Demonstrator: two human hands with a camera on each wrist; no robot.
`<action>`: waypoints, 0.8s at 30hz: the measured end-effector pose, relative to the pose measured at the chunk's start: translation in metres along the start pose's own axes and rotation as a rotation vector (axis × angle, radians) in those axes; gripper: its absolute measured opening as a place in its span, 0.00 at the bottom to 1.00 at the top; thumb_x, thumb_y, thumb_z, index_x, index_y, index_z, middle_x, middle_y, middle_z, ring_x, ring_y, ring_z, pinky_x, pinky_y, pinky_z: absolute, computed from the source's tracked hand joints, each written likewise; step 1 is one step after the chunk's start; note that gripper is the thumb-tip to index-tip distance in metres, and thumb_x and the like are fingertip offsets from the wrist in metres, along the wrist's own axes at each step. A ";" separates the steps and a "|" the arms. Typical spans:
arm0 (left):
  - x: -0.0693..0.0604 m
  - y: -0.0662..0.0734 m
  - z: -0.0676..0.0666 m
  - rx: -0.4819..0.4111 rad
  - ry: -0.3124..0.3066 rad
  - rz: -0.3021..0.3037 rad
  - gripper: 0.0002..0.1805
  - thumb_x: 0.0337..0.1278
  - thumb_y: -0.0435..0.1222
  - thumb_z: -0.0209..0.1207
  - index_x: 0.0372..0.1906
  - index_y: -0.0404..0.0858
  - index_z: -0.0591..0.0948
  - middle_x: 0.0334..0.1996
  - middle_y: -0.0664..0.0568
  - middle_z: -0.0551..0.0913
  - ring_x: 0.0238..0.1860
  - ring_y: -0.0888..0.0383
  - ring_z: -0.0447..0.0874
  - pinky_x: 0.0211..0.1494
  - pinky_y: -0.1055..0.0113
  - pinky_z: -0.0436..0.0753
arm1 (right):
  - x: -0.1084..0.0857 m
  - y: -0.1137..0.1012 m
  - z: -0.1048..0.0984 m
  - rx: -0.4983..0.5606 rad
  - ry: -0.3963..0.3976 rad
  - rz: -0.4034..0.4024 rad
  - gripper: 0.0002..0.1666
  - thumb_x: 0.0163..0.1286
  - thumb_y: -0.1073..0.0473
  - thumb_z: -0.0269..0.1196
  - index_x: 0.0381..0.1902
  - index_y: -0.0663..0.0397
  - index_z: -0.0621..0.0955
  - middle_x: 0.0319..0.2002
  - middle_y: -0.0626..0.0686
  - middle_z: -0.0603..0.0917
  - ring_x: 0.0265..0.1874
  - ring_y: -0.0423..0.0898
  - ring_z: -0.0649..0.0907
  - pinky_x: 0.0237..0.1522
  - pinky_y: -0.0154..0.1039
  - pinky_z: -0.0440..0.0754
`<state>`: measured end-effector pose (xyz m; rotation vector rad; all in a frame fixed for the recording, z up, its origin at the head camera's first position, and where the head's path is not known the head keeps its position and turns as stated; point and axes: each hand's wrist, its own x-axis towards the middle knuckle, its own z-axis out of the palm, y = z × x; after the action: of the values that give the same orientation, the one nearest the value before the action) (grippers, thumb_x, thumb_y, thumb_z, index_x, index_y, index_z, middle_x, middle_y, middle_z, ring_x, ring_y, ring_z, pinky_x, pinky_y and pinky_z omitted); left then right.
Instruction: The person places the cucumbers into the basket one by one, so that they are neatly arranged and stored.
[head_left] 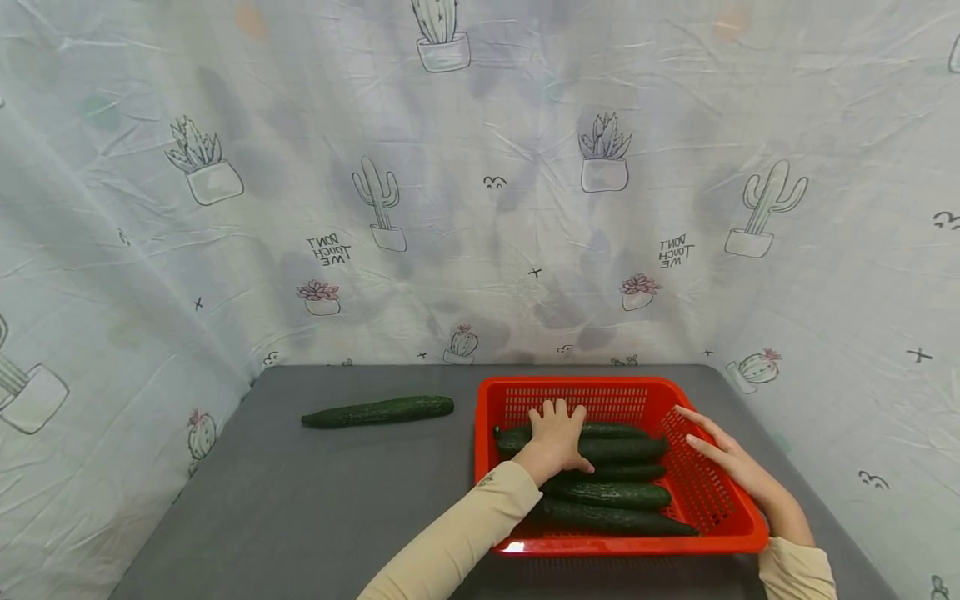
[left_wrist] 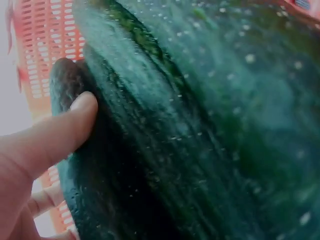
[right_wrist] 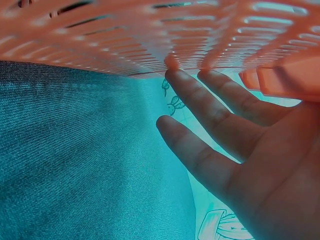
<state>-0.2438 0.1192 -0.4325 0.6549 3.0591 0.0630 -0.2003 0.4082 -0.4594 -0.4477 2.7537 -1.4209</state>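
Note:
Several dark green cucumbers [head_left: 611, 496] lie side by side in a red plastic basket [head_left: 630, 546]. My left hand [head_left: 555, 442] is over the far cucumbers, fingers spread toward the back wall. In the left wrist view its thumb [left_wrist: 75, 120] lies across one cucumber [left_wrist: 75, 190], and the other fingers meet that cucumber's far side; their tips are partly hidden. My right hand [head_left: 738, 467] is at the basket's right side with straight fingers. The right wrist view shows fingertips [right_wrist: 175, 77] touching the slotted outer wall [right_wrist: 135, 45] from below the rim.
A single cucumber [head_left: 378, 412] lies on the grey table [head_left: 322, 508], left of the basket. Behind and at both sides hangs a pale cloth [head_left: 480, 225] printed with cactus drawings. The basket's right rim is near the table's right edge.

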 end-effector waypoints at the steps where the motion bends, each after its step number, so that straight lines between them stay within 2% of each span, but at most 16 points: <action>1: -0.001 0.000 -0.001 -0.006 -0.002 0.008 0.42 0.29 0.64 0.68 0.55 0.55 0.67 0.53 0.50 0.67 0.56 0.49 0.64 0.56 0.50 0.67 | 0.000 0.000 0.000 -0.011 0.002 0.001 0.30 0.75 0.56 0.45 0.72 0.49 0.55 0.69 0.54 0.56 0.56 0.17 0.59 0.48 0.29 0.69; 5: -0.001 -0.002 -0.005 -0.032 0.004 0.028 0.35 0.32 0.63 0.68 0.48 0.54 0.69 0.51 0.51 0.68 0.53 0.50 0.65 0.53 0.52 0.67 | -0.001 -0.002 -0.001 -0.033 0.004 0.012 0.30 0.75 0.55 0.45 0.72 0.47 0.55 0.69 0.58 0.55 0.56 0.16 0.57 0.49 0.35 0.68; 8: -0.001 -0.005 -0.011 -0.063 0.005 0.036 0.29 0.38 0.62 0.65 0.45 0.53 0.70 0.52 0.51 0.68 0.54 0.49 0.65 0.54 0.51 0.67 | -0.001 -0.002 -0.001 -0.018 -0.003 0.023 0.30 0.75 0.54 0.45 0.72 0.46 0.55 0.69 0.61 0.55 0.55 0.18 0.60 0.48 0.35 0.71; 12: -0.003 -0.012 -0.022 -0.114 0.011 0.053 0.25 0.45 0.61 0.62 0.45 0.52 0.72 0.52 0.50 0.69 0.54 0.49 0.64 0.55 0.50 0.67 | 0.000 -0.003 -0.001 -0.027 -0.001 0.025 0.29 0.75 0.54 0.45 0.72 0.44 0.55 0.69 0.60 0.55 0.56 0.18 0.60 0.49 0.35 0.71; 15: -0.007 -0.017 -0.029 -0.145 0.023 0.074 0.24 0.47 0.59 0.61 0.44 0.51 0.73 0.49 0.51 0.70 0.50 0.50 0.64 0.53 0.51 0.67 | 0.001 -0.004 -0.001 -0.032 0.003 0.021 0.30 0.75 0.54 0.46 0.72 0.45 0.55 0.70 0.60 0.55 0.56 0.16 0.57 0.52 0.47 0.67; 18: -0.012 -0.024 -0.036 -0.162 0.051 0.090 0.22 0.49 0.58 0.61 0.43 0.51 0.72 0.46 0.51 0.69 0.48 0.51 0.64 0.51 0.53 0.67 | 0.001 -0.004 -0.001 -0.021 0.001 0.018 0.30 0.75 0.54 0.46 0.72 0.46 0.55 0.70 0.62 0.54 0.55 0.16 0.56 0.52 0.57 0.64; 24: -0.026 -0.038 -0.050 -0.168 0.115 0.124 0.21 0.51 0.58 0.59 0.42 0.50 0.71 0.43 0.53 0.69 0.44 0.53 0.63 0.45 0.57 0.66 | -0.001 -0.006 0.000 -0.030 -0.001 0.030 0.30 0.75 0.54 0.46 0.72 0.46 0.55 0.69 0.63 0.54 0.55 0.16 0.57 0.50 0.45 0.69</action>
<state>-0.2361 0.0723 -0.3835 0.8555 3.0707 0.3677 -0.1980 0.4057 -0.4547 -0.4056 2.7724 -1.3742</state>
